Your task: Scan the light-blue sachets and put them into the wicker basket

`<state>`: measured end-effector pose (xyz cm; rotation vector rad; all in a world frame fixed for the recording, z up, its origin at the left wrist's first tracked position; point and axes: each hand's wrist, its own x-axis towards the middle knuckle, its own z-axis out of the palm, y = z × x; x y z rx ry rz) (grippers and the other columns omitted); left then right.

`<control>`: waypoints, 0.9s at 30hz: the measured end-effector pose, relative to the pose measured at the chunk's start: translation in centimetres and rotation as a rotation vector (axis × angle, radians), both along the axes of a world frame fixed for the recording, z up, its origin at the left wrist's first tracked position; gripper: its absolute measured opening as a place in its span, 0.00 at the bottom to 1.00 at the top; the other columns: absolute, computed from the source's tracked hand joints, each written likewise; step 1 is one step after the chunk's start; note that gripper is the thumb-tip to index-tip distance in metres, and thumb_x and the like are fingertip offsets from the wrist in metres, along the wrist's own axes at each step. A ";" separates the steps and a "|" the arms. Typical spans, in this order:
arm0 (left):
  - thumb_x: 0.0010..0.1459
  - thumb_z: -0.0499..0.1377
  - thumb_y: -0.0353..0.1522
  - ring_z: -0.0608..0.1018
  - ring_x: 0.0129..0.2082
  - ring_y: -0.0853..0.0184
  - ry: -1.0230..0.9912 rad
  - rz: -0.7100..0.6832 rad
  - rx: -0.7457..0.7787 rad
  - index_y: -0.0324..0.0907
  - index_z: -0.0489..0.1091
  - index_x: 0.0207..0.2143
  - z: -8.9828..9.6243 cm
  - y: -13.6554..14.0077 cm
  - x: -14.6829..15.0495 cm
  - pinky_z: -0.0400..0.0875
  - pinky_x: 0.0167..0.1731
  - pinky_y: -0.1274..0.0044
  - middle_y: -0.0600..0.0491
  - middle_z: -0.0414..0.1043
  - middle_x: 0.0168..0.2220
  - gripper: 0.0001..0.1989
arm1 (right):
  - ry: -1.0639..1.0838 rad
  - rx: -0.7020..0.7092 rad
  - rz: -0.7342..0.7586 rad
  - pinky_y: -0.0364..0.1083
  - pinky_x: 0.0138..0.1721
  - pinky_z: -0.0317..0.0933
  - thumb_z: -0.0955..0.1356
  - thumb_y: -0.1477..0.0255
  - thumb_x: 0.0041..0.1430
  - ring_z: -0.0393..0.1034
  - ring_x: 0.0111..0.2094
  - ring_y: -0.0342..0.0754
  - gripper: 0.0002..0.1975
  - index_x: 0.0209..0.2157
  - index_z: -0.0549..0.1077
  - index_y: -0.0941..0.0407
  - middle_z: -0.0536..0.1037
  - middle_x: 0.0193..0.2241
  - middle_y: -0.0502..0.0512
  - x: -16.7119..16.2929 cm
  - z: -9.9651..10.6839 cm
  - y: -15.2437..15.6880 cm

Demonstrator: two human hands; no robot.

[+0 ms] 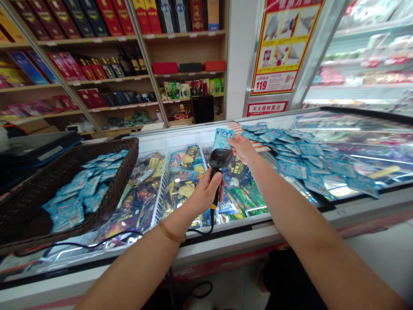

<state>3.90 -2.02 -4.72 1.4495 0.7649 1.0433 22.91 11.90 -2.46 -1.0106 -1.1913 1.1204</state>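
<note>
My left hand (208,191) is wrapped round the handle of a black barcode scanner (220,158), its head pointing away from me. Just beyond the scanner head, my right hand (241,148) pinches a small light-blue packet (222,138) by its right edge. A loose pile of similar blue packets (300,150) lies on the freezer's glass top to the right. More blue packets (92,183) lie inside a dark brown wicker basket (129,165) on the left. A black cable (211,221) runs from the scanner's handle toward the left.
Beneath the glass, the chest freezer (226,234) holds wrapped goods in white wire baskets (160,189). Shelves (187,33) of boxes and bottles stand behind it. A red and yellow poster (280,51) hangs on the back wall, and a lit display cooler (364,60) stands at the right.
</note>
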 end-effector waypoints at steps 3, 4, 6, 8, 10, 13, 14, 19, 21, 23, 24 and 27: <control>0.56 0.60 0.61 0.70 0.16 0.73 -0.039 0.099 -0.034 0.44 0.62 0.36 0.5 0.1 0.2 0.65 0.16 0.77 0.59 0.69 0.27 0.30 | 0.039 -0.067 0.020 0.44 0.37 0.71 0.79 0.57 0.51 0.78 0.32 0.47 0.18 0.33 0.74 0.54 0.78 0.23 0.47 -0.3 -0.3 -0.2; 0.55 0.61 0.61 0.70 0.16 0.74 -0.067 0.165 -0.054 0.44 0.62 0.36 0.9 0.2 0.2 0.64 0.15 0.77 0.58 0.70 0.29 0.30 | 0.037 -0.092 0.005 0.45 0.38 0.72 0.79 0.58 0.52 0.78 0.32 0.47 0.17 0.33 0.74 0.54 0.79 0.24 0.47 -0.7 -0.4 -0.4; 0.57 0.62 0.58 0.70 0.17 0.74 -0.141 0.327 -0.105 0.45 0.62 0.37 2.1 0.4 -0.3 0.63 0.15 0.78 0.57 0.71 0.30 0.27 | 0.028 -0.144 -0.025 0.48 0.41 0.74 0.79 0.62 0.52 0.79 0.33 0.48 0.16 0.31 0.74 0.55 0.80 0.24 0.48 -1.8 -0.5 -0.6; 0.62 0.60 0.54 0.71 0.17 0.73 -0.223 0.473 -0.152 0.44 0.62 0.38 3.8 0.8 -1.5 0.62 0.15 0.79 0.57 0.71 0.29 0.23 | 0.028 -0.175 -0.015 0.51 0.44 0.75 0.79 0.64 0.53 0.80 0.34 0.49 0.14 0.30 0.74 0.56 0.81 0.25 0.50 -3.6 -0.4 -0.8; 0.65 0.58 0.52 0.70 0.16 0.74 -0.295 0.571 -0.172 0.44 0.62 0.37 5.6 1.0 -3.5 0.61 0.15 0.80 0.58 0.70 0.27 0.20 | 0.040 -0.185 0.045 0.52 0.46 0.75 0.79 0.67 0.54 0.81 0.35 0.50 0.13 0.29 0.74 0.57 0.82 0.26 0.51 -6.1 0.1 -0.7; 0.64 0.58 0.52 0.69 0.15 0.73 -0.371 0.683 -0.143 0.44 0.62 0.35 8.0 0.9 -7.6 0.62 0.15 0.80 0.58 0.68 0.23 0.21 | 0.053 -0.189 0.132 0.52 0.46 0.76 0.77 0.72 0.57 0.80 0.32 0.48 0.11 0.28 0.72 0.56 0.81 0.24 0.50 -11.3 1.6 -0.5; 0.64 0.58 0.52 0.69 0.14 0.74 -0.399 0.727 -0.121 0.44 0.62 0.34 8.6 0.7 -9.1 0.62 0.15 0.81 0.59 0.67 0.23 0.22 | 0.053 -0.189 0.147 0.51 0.45 0.76 0.75 0.74 0.59 0.80 0.31 0.47 0.11 0.27 0.71 0.56 0.80 0.23 0.49 -13.3 2.3 -0.4; 0.66 0.57 0.48 0.70 0.16 0.75 -0.522 0.937 -0.070 0.43 0.63 0.35 9.9 -1.0 -15.5 0.64 0.17 0.83 0.58 0.69 0.24 0.18 | 0.045 -0.200 0.283 0.46 0.41 0.76 0.70 0.80 0.64 0.76 0.26 0.43 0.14 0.25 0.69 0.56 0.75 0.19 0.46 -24.2 5.0 -0.7; 0.69 0.55 0.47 0.70 0.16 0.74 -0.521 0.983 -0.088 0.43 0.63 0.35 9.9 -1.8 -17.3 0.65 0.17 0.83 0.58 0.69 0.23 0.18 | 0.062 -0.220 0.353 0.45 0.40 0.75 0.70 0.80 0.64 0.77 0.26 0.44 0.12 0.27 0.70 0.56 0.76 0.20 0.47 -28.2 5.7 -1.2; 0.69 0.54 0.47 0.70 0.16 0.74 -0.513 1.012 -0.116 0.43 0.64 0.34 9.6 -2.4 -18.6 0.66 0.18 0.82 0.58 0.68 0.23 0.18 | 0.086 -0.240 0.413 0.45 0.41 0.75 0.70 0.80 0.64 0.77 0.28 0.43 0.10 0.29 0.71 0.56 0.76 0.21 0.48 -31.4 6.2 -1.8; 0.69 0.54 0.48 0.70 0.16 0.74 -0.513 1.022 -0.124 0.42 0.64 0.34 9.5 -2.6 -19.0 0.67 0.18 0.82 0.58 0.69 0.23 0.19 | 0.094 -0.247 0.429 0.45 0.42 0.75 0.70 0.79 0.64 0.77 0.29 0.43 0.09 0.30 0.71 0.56 0.77 0.22 0.48 -32.6 6.4 -2.2; 0.68 0.56 0.48 0.71 0.18 0.74 -0.520 1.041 -0.125 0.42 0.64 0.35 9.2 -3.1 -19.5 0.69 0.20 0.81 0.58 0.70 0.25 0.19 | 0.091 -0.251 0.418 0.45 0.46 0.73 0.71 0.76 0.65 0.76 0.31 0.41 0.06 0.33 0.71 0.55 0.78 0.27 0.48 -34.7 6.4 -2.9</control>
